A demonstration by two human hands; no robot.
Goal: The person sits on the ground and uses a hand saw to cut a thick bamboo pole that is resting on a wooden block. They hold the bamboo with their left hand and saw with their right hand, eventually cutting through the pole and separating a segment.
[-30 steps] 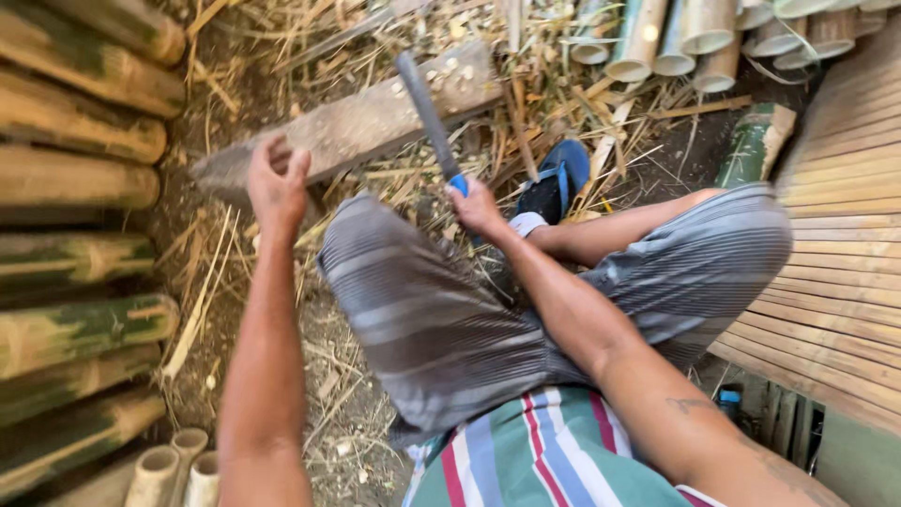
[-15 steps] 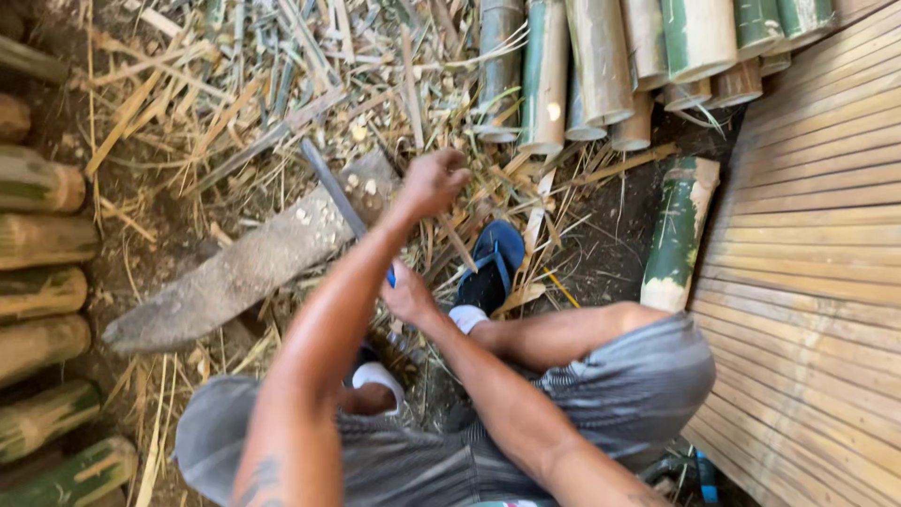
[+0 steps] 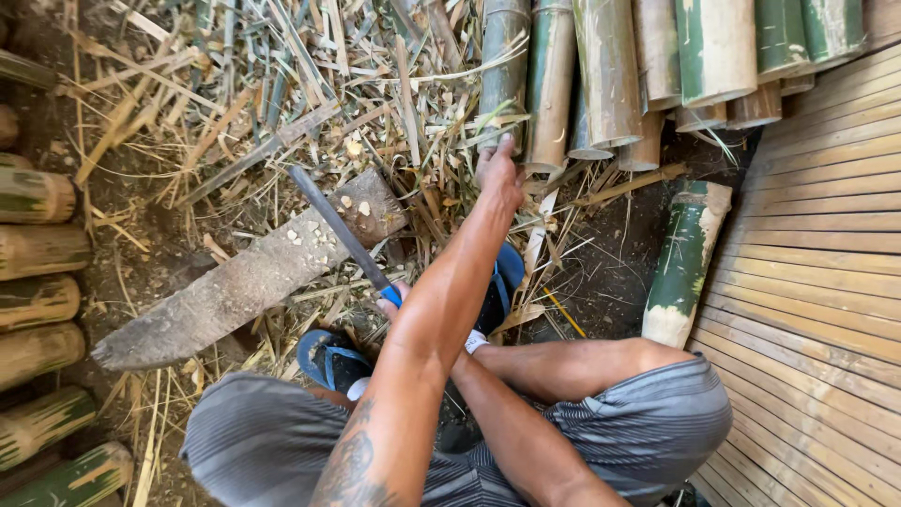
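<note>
Here the left hand (image 3: 497,174) reaches open toward the bamboo poles (image 3: 554,84) just ahead, none picked yet; the right hand (image 3: 394,299) grips a knife (image 3: 338,230).

— Can you see the right hand (image 3: 392,302)?

— Barely. The left forearm crosses over it; only a few fingers show around the blue handle of the knife (image 3: 340,230), so most of that handle is covered too.

— And the left hand (image 3: 497,174)?

— Only its back shows; whether the fingertips touch the bamboo poles (image 3: 610,75) I cannot tell.

— The poles themselves?

— Cut off by the top edge. The bamboo stack (image 3: 38,310) on the left runs past the frame, too.

— The feet?

— Mostly hidden; just parts of the blue sandals (image 3: 328,357) show.
</note>
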